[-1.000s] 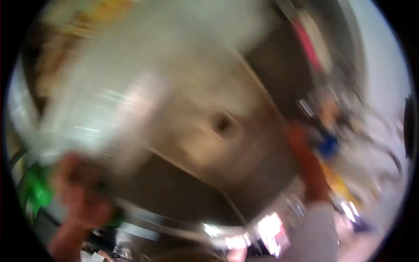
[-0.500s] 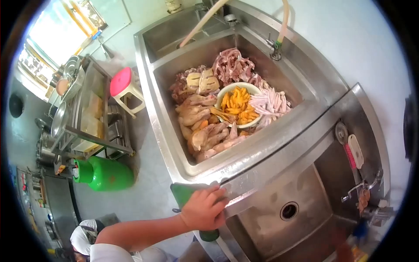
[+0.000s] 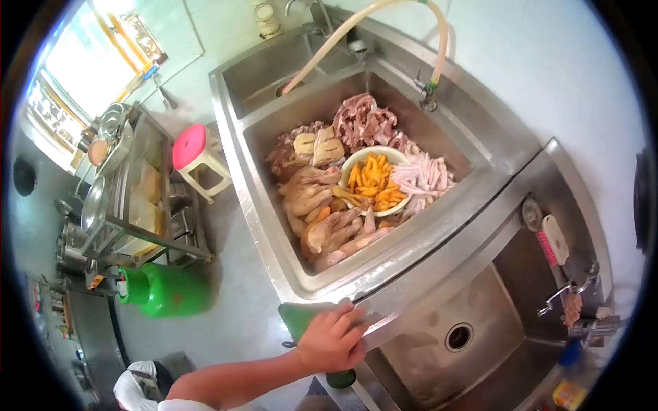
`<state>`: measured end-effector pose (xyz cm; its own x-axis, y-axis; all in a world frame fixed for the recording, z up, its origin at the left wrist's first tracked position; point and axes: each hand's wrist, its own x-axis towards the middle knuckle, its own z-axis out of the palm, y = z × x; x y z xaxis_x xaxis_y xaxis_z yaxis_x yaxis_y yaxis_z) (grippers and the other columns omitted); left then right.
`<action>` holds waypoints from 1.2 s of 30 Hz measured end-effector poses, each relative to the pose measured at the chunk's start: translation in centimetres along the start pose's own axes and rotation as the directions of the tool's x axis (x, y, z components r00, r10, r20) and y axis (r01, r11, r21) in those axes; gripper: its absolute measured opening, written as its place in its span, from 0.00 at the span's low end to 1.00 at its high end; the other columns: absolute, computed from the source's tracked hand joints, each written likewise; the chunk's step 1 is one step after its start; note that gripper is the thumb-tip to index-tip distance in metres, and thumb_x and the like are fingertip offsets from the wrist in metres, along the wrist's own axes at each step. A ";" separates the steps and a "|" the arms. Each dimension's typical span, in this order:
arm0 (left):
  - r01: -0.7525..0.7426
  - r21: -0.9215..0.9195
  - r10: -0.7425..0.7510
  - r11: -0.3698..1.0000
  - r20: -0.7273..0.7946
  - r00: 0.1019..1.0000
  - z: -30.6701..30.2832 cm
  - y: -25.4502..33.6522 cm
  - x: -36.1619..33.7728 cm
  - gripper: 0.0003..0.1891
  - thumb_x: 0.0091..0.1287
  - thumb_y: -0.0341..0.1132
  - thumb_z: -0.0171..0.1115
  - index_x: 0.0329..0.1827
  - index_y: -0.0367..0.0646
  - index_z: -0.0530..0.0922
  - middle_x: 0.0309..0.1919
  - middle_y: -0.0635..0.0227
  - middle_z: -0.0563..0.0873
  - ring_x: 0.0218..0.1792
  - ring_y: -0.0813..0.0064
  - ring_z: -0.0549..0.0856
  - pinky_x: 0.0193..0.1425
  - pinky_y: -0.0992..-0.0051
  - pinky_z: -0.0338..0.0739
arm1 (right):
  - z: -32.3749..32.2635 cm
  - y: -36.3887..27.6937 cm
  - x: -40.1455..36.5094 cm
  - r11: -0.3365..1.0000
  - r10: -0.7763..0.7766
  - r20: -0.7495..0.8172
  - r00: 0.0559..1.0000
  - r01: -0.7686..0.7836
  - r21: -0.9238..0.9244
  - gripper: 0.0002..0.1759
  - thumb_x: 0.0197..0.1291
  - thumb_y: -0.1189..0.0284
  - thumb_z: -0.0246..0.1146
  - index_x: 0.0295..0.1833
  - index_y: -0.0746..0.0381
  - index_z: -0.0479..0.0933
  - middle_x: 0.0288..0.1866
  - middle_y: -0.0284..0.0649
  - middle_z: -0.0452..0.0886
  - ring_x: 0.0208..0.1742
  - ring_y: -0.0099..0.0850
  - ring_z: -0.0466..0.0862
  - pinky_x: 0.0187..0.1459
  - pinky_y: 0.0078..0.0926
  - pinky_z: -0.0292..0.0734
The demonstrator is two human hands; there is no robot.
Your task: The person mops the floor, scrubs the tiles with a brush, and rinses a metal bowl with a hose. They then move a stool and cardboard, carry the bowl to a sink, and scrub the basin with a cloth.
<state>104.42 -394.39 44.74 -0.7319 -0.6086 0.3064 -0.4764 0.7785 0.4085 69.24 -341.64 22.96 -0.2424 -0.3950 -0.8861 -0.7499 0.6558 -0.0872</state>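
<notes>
My left hand (image 3: 332,338) comes in from the lower left and lies palm down at the sinks' near corner. It rests over a dark green item (image 3: 300,319), perhaps a cloth, with its fingers reaching onto the metal ledge (image 3: 397,291). The green item's lower end shows below the wrist. Beyond it, a steel sink (image 3: 271,229) holds raw poultry pieces (image 3: 336,236), red meat with bones (image 3: 367,113) and pale feet-like pieces (image 3: 421,172). A white bowl (image 3: 349,159) of yellow pieces (image 3: 373,181) stands among them. My right hand is out of view.
Another sink with a drain (image 3: 458,336) is at the right, a brush (image 3: 546,245) and tap (image 3: 582,284) along its side. A hose (image 3: 384,3) arches over the far sink. Left are a pink-topped stool (image 3: 190,147), a green gas cylinder (image 3: 175,291), a metal rack (image 3: 147,222) and another person (image 3: 137,383).
The whole view has shifted slightly, with the sinks lower in the picture. My left hand stays at the same corner. A reddish blur at the lower right is gone.
</notes>
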 end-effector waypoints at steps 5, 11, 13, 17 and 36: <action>-0.029 -0.066 0.028 0.997 -0.017 0.999 1.4 -1.2 -0.1 0.16 0.40 0.31 0.63 0.36 0.44 0.82 0.42 0.55 0.82 0.40 0.58 0.83 0.40 0.62 0.76 | -6.7 -4.2 7.7 0.939 -0.213 -0.448 0.868 0.055 -0.339 0.20 0.65 0.69 0.55 0.60 0.65 0.75 0.59 0.50 0.76 0.59 0.47 0.74 0.61 0.42 0.69; -0.079 0.025 0.074 0.997 0.157 0.985 2.3 -2.3 -0.9 0.20 0.57 0.25 0.54 0.54 0.35 0.78 0.57 0.48 0.78 0.59 0.50 0.77 0.62 0.58 0.73 | 7.4 -12.6 5.4 0.848 -0.254 0.147 0.956 0.293 -0.441 0.14 0.59 0.66 0.54 0.34 0.59 0.84 0.36 0.49 0.84 0.35 0.48 0.82 0.38 0.48 0.77; -0.089 0.016 0.084 0.996 0.201 0.976 2.3 -3.4 -1.8 0.22 0.59 0.23 0.53 0.59 0.37 0.76 0.62 0.51 0.74 0.64 0.54 0.73 0.67 0.61 0.69 | 10.5 -10.0 5.3 0.870 -0.396 0.067 0.916 0.398 -0.290 0.13 0.58 0.66 0.55 0.33 0.60 0.83 0.38 0.49 0.83 0.39 0.47 0.82 0.40 0.48 0.77; -0.180 0.101 0.143 0.978 0.300 0.943 2.2 -5.2 -2.9 0.21 0.67 0.26 0.52 0.64 0.39 0.72 0.66 0.53 0.72 0.65 0.55 0.73 0.69 0.62 0.65 | 1.1 -11.3 -7.2 0.910 -0.316 0.029 0.948 0.312 -0.274 0.12 0.56 0.64 0.58 0.33 0.60 0.83 0.39 0.48 0.83 0.46 0.47 0.81 0.44 0.50 0.76; -0.379 -0.015 0.379 0.925 0.009 0.925 3.9 -5.6 -1.1 0.17 0.65 0.39 0.56 0.45 0.33 0.81 0.45 0.52 0.80 0.45 0.60 0.81 0.47 0.62 0.80 | -7.5 -11.9 -15.2 0.875 -0.394 0.122 0.911 0.412 -0.255 0.20 0.54 0.74 0.57 0.54 0.64 0.75 0.66 0.48 0.69 0.67 0.42 0.70 0.63 0.40 0.66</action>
<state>106.00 -397.44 38.73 -0.8624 -0.2664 0.4305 -0.1560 0.9488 0.2745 77.21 -348.27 40.85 0.1496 -0.5396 -0.8285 -0.9128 0.2466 -0.3255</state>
